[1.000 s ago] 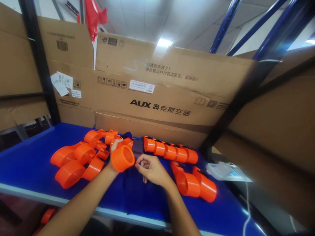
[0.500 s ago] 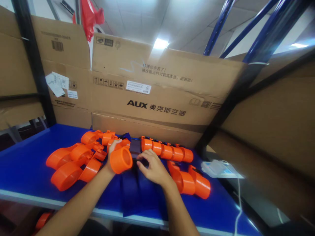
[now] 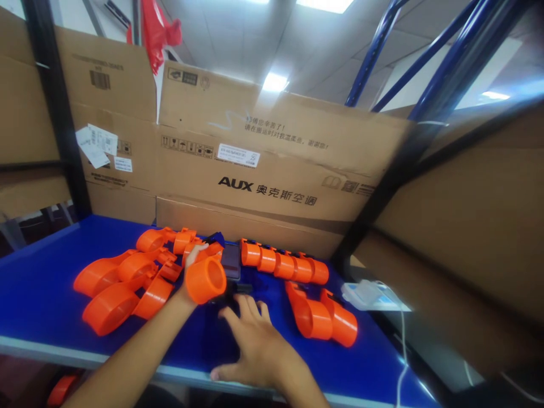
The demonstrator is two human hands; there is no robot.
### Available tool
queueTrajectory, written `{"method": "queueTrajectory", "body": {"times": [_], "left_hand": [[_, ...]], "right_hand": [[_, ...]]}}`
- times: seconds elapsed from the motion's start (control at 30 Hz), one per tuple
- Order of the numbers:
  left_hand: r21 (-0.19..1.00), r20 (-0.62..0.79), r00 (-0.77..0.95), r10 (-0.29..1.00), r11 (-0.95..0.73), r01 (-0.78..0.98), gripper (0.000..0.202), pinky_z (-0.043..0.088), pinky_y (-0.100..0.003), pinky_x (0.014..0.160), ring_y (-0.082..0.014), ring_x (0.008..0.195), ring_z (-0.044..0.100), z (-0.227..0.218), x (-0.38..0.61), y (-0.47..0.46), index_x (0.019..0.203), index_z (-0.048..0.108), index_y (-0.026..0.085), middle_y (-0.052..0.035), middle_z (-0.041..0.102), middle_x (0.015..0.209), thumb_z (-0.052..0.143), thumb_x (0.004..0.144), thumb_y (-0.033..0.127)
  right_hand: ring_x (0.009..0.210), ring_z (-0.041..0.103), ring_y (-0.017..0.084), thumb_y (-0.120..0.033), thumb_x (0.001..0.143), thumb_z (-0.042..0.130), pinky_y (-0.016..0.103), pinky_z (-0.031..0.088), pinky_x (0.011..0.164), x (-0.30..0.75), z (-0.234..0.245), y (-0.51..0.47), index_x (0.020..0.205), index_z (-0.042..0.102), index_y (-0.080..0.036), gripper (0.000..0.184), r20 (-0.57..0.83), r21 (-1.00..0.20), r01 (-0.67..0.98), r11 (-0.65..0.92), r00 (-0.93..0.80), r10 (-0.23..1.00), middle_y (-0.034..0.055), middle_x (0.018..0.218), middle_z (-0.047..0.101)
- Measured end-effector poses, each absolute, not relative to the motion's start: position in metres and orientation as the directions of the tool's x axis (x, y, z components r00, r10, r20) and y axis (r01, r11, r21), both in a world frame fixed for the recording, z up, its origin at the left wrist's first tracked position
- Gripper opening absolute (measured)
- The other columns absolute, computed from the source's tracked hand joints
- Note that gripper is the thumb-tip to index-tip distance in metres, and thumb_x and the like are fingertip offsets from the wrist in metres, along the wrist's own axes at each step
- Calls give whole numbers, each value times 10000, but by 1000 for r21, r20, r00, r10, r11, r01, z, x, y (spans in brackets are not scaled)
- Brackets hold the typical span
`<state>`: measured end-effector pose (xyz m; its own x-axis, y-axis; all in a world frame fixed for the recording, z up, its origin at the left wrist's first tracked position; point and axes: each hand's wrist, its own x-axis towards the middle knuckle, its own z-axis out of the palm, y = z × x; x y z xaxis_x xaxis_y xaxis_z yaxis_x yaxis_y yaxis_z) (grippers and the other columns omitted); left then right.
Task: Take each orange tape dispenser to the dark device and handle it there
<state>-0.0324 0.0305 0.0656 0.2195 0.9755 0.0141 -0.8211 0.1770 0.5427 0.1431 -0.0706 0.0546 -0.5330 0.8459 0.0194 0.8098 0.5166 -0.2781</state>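
Observation:
My left hand is closed around an orange plastic ring-shaped part, holding it above the blue table with its open end toward me. My right hand lies flat on the blue surface near the front edge, fingers stretched out and spread, holding nothing. Just beyond its fingertips lies a dark phone.
A heap of orange ring parts lies to the left. A row of joined orange rings sits at the back, and two more lie right. Cardboard boxes wall the back. A white device with a cable rests at the right.
My right hand pulled back from the phone toward the table's front edge and opened flat. The left hand kept its hold on the orange ring.

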Motion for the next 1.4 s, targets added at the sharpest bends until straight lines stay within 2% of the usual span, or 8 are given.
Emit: {"method": "queueTrajectory", "body": {"times": [0.17,0.33,0.47,0.53,0.63,0.93,1.13,1.4], "left_hand": [[497,60,287,956,221,-839,204,522,-291,572,-186,563,653,62,-32,31,751,646,143,-50,685,639,645,738,346],[567,20,342,940,271,-778,270,517,-289,564,-197,592,663,50,-25,44,868,659,118,-63,694,691,651,743,357],[716,13,83,996,49,-697,228,451,-220,489,-116,464,570,36,-17,51,809,627,141,11,628,600,749,669,274],[792,78,20,997,-49,-609,297,424,-207,465,-95,439,540,32,-13,52,874,642,142,17,639,636,780,633,249],[845,177,70,982,-115,-522,450,432,-218,468,-97,456,554,30,-9,52,1045,650,149,-13,685,774,785,635,273],[886,298,121,947,-227,-405,419,485,-228,534,-87,520,578,30,-6,46,1054,633,159,-55,692,950,776,716,360],[910,211,140,967,-143,-389,509,502,-252,474,-145,488,634,31,-2,44,1120,574,165,-45,688,792,679,788,536],[934,222,165,961,-161,-319,502,473,-235,462,-155,423,599,27,-4,46,1100,600,144,-2,632,520,696,780,518]], "right_hand": [[1393,222,446,-662,608,768,640,116,1111,144,63,-79,1339,504,-257,877,72,-303,795,525,-530,845,190,1444,389],[1305,387,364,-586,681,768,533,310,1082,175,94,-72,1308,520,-271,744,146,-401,742,538,-528,837,124,1382,443],[1095,566,240,-408,921,563,428,441,992,187,103,-27,1191,562,-239,319,431,-581,599,551,-348,833,74,1170,601],[1027,606,221,-381,932,552,387,487,916,182,97,1,1219,548,-218,329,509,-662,499,558,-247,825,74,1108,635],[987,640,213,-359,908,591,322,528,769,168,80,32,1334,495,-216,459,510,-722,365,588,-296,808,83,1107,662],[837,696,212,-290,865,640,334,563,737,153,49,31,1326,568,-225,471,692,-564,538,626,-106,714,79,1059,735],[833,711,216,-291,903,580,343,576,791,155,41,28,1257,627,-192,370,772,-449,596,665,-115,625,96,1009,747],[685,672,209,-269,943,489,333,560,678,161,34,33,1230,650,-127,358,794,-309,648,696,-227,564,110,821,725]]}}
